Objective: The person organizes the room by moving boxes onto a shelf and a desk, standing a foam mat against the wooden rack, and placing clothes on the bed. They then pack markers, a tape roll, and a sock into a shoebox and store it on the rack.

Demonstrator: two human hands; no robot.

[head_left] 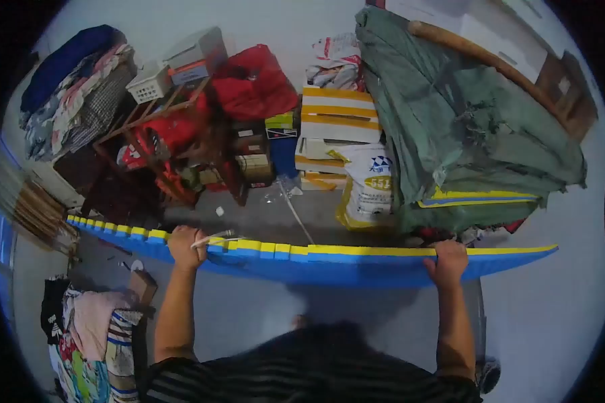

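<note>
A wide foam mat [329, 265], blue with a yellow top layer and a toothed edge along its left part, spans the space in front of my body. My left hand [186, 246] is closed over its upper edge toward the left. A thin white cord or strip [215, 239] sticks out by those fingers; whether they grip it too I cannot tell. Farther right, my right hand [448, 261] is closed on the same edge, thumb on the near side. The mat stands on edge, slightly bowed, and its far side is hidden.
A green tarp [437, 121] covers a pile at the back right, beside a white sack [370, 185] and stacked boxes [336, 114]. A wooden rack [161, 134] with red bags stands back left. Clothes [101, 322] lie piled at near left.
</note>
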